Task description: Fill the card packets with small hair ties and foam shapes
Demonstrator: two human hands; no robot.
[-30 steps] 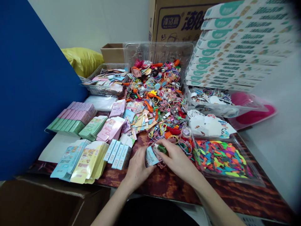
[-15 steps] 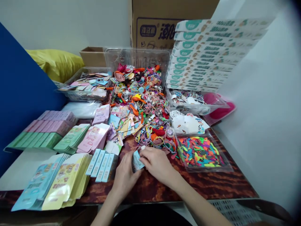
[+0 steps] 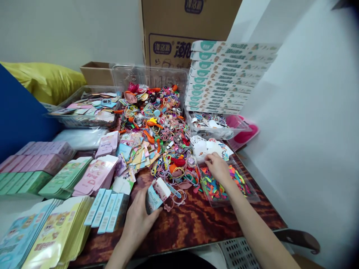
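My left hand (image 3: 138,213) is closed around a small light-blue cardboard box (image 3: 153,200), held tilted above the table with its white end flap open. Hair ties (image 3: 179,198) and a blue hair clip (image 3: 174,190) lie just right of the box. My right hand (image 3: 217,168) reaches over the clear tray of neon-coloured pieces (image 3: 238,183), fingers bent together at the near edge of a pile of white stickers (image 3: 203,147). What those fingertips hold, if anything, is hidden. Four-sided closed blue boxes (image 3: 103,211) stand in a row left of my left hand.
A heap of hair ties and trinkets (image 3: 157,123) spills from a clear bin. Loose cards (image 3: 143,151), flat yellow cartons (image 3: 53,231) and green cartons (image 3: 66,175) lie leftward. Long white boxes (image 3: 221,78) are stacked at the back right, before a big brown carton (image 3: 168,26).
My right hand has left the blue box and moved right to the white stickers. The box's flap now shows open in my left hand. The view has shifted right.
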